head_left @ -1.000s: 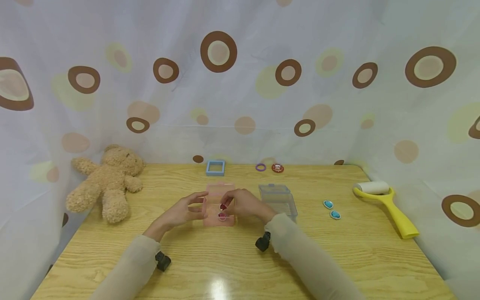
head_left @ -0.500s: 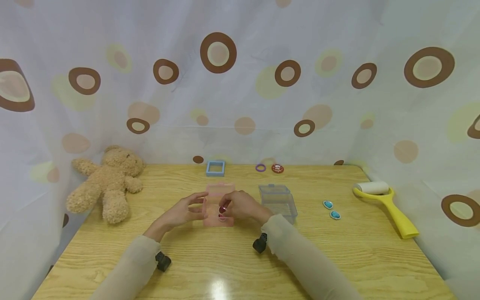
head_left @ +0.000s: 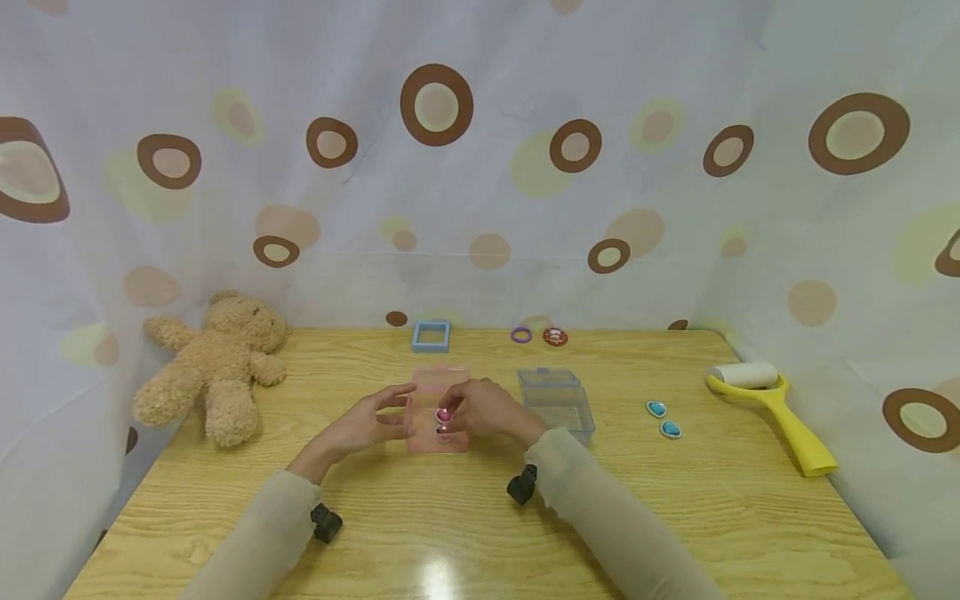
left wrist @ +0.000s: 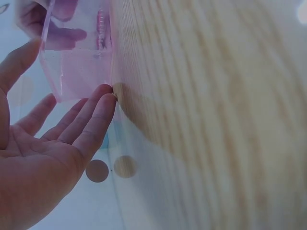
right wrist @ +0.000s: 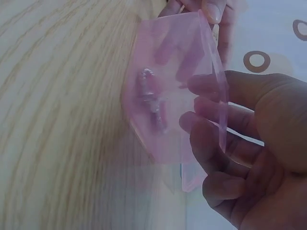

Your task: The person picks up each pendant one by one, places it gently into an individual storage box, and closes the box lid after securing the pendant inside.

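Note:
An open pink see-through box (head_left: 435, 446) stands on the wooden table with its lid folded back. Inside lie two gem ornaments with pale beaded rims, one pink (head_left: 443, 415) and one nearer the front wall (right wrist: 158, 120). My right hand (head_left: 483, 408) reaches over the box's right wall, fingers bent into it. In the right wrist view the right fingertips (right wrist: 187, 122) are apart and a gap separates them from both ornaments. At the box's left side my left hand (head_left: 371, 423) holds its fingers loosely extended, fingertips (left wrist: 108, 96) right at the box wall.
A clear grey box (head_left: 558, 408) with a raised lid is right of the pink one. Two blue gems (head_left: 663, 419) and a yellow lint roller (head_left: 795, 429) lie farther right. Behind are a blue square frame (head_left: 431, 337), purple ring (head_left: 521, 335) and red badge (head_left: 555, 336). A teddy bear (head_left: 221, 362) sits left.
My right hand has lowered a gem ornament into the box and let it go, its fingers now apart from it. The left hand stays in place.

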`<state>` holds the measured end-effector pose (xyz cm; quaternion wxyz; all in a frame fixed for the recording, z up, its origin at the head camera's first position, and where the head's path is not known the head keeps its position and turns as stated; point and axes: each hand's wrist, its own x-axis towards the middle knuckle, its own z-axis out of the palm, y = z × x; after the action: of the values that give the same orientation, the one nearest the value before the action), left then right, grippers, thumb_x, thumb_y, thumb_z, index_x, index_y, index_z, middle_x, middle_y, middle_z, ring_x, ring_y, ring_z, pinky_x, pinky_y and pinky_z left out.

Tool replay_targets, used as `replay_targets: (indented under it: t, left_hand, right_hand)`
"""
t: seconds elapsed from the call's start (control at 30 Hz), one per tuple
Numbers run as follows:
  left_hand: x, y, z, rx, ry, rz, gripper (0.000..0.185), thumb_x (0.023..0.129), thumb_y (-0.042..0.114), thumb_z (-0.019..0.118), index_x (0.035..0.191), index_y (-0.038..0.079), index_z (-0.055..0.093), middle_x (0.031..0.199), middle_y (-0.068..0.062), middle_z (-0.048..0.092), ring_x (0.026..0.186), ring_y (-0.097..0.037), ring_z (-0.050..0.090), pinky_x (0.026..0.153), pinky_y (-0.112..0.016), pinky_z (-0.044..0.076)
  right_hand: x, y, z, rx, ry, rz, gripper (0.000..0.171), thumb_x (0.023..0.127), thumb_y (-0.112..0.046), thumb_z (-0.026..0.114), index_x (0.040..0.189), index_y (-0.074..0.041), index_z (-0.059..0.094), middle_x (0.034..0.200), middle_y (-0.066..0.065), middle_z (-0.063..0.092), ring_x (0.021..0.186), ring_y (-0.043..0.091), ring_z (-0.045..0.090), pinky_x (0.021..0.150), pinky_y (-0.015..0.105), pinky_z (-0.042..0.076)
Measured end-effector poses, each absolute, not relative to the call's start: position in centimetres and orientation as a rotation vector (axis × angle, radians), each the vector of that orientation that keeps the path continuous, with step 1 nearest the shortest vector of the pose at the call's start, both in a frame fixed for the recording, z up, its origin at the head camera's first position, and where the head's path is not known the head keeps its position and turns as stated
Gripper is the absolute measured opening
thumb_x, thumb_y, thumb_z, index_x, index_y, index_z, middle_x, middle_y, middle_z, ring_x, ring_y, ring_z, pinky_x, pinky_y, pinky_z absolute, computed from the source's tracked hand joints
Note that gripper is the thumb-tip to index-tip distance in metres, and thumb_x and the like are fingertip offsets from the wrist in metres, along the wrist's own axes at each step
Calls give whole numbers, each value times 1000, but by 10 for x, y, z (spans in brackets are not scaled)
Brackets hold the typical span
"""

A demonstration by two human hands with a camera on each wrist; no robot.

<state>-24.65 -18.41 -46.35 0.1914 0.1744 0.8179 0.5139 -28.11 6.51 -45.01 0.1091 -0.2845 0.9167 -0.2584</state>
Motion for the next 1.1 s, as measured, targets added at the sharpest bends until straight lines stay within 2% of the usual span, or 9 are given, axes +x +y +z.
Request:
replay_targets:
  t: [0.2,0.33,0.47,0.7,0.87,1.03,1.1]
  left_hand:
    - [-246,-184,-463,489,2300,1443,75,97,19,68,158,10,26,156,-30,33,135,-52,46,106,-59,45]
    - [-246,-184,-463,483,2297,1446,74,97,19,67,158,11,26,156,-30,32,136,-52,45,106,-59,45]
    - [-246,-185,-463,482,2293,1454,73,98,18,66,159,11,26,156,-30,32,135,-51,46,105,-57,47]
    - [-247,-189,-459,455,2261,1525,71,98,12,64,158,8,26,158,-29,28,136,-52,44,94,-49,56]
    - [-249,-194,-454,457,2320,1509,71,98,19,65,158,10,28,158,-27,29,137,-50,44,100,-51,53]
    - [-247,-193,-444,425,2393,1491,69,97,28,67,156,17,33,158,-22,33,138,-45,46,104,-55,49]
    - [-247,-192,-440,403,2415,1494,69,96,30,68,155,19,35,158,-20,35,138,-42,47,104,-55,49]
  right_hand:
    - [-282,72,-448,-888,2687,-846,20,88,-17,74,107,-13,74,100,-2,74,95,20,68,81,31,53]
    - [-281,78,-444,-910,2664,-908,22,89,-18,74,109,-9,73,102,3,73,95,22,67,77,32,54]
    - [-280,85,-438,-912,2661,-931,26,90,-17,74,114,-8,71,107,7,72,91,20,67,75,31,55]
    - [-281,103,-428,-925,2682,-948,29,92,-22,72,118,-10,69,111,6,71,87,17,65,75,28,53]
    - [-282,118,-423,-896,2715,-979,29,92,-21,72,119,-10,70,111,7,72,90,18,64,77,29,52]
    - [-284,132,-421,-846,2737,-986,27,92,-24,73,118,-15,70,111,6,72,85,14,62,75,28,51]
    - [-285,138,-421,-844,2746,-989,26,92,-24,73,117,-16,70,110,6,72,86,16,63,76,29,51]
